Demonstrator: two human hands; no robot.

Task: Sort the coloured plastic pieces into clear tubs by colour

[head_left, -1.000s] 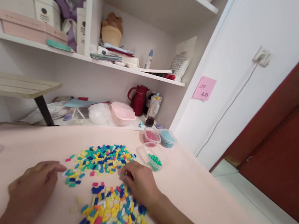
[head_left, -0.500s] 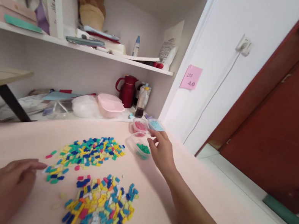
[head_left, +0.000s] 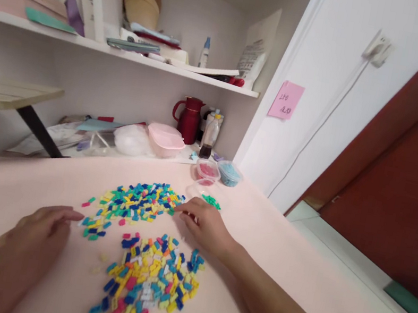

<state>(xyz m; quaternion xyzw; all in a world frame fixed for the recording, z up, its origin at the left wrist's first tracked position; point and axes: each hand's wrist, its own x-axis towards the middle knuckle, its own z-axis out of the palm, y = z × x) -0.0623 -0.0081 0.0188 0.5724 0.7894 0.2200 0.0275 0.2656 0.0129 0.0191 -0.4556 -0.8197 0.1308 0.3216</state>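
Note:
Two heaps of small coloured toy bricks lie on the pink tabletop: a far pile [head_left: 140, 199] and a near pile [head_left: 155, 276]. My right hand [head_left: 203, 223] is at the right edge of the far pile, index finger stretched to the bricks there and thumb apart, with nothing visible between them. Behind its knuckles is a clear tub with green bricks [head_left: 211, 200], partly hidden. My left hand [head_left: 37, 234] rests on the table left of the piles, index finger extended close to a few loose bricks [head_left: 95, 227]; its other fingers curl loosely.
A tub of pink pieces [head_left: 207, 170] and a tub of light blue pieces [head_left: 229, 173] stand at the back. Beyond are a pink lidded box [head_left: 166, 138], a red jug [head_left: 190, 120] and a bottle of dark liquid [head_left: 209, 138]. A wooden stand [head_left: 10, 92] juts in at left.
My right hand has moved from the tub of green bricks down and left to the edge of the far pile. My left hand has stayed near the loose bricks. The view has shifted slightly.

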